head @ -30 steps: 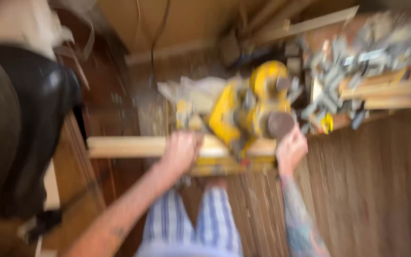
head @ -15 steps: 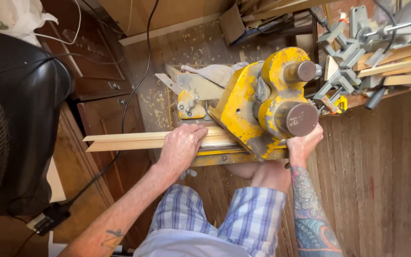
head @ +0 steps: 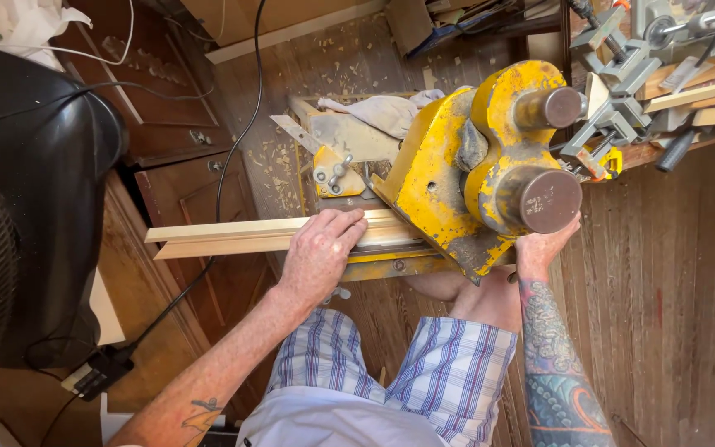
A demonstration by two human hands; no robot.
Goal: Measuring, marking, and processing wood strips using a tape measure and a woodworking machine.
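Nearest the camera, plaid shorts [head: 448,364] and a white shirt hem are seen, with both forearms reaching forward from them. The left hand [head: 318,252] is laid flat on a long pale wooden strip [head: 233,236], palm down and fingers spread loosely forward — the strip is pressed under the hand, not gripped around. The strip lies crosswise, its free end jutting out to the left over the floor, its other end passing under the head of a yellow mitre saw [head: 465,165]. The right hand [head: 542,244] is raised to the underside of the saw, just below a round brown motor cap [head: 549,200]; its fingers are curled against the yellow housing, but how firmly anything is gripped cannot be told, as the palm side is hidden. The saw is set low on a small yellow base [head: 391,263], and the saw head is tilted over the strip.

Beyond the saw, a crumpled grey cloth [head: 382,112] is draped on the saw's bed, and wood shavings are scattered on the plank floor [head: 672,273]. To the right — further back — metal clamps [head: 614,108] and wooden slats [head: 697,91] are piled together. On the left, a dark fan housing [head: 35,207] and a brown cabinet [head: 184,190] are seen, with black cables trailing across them.
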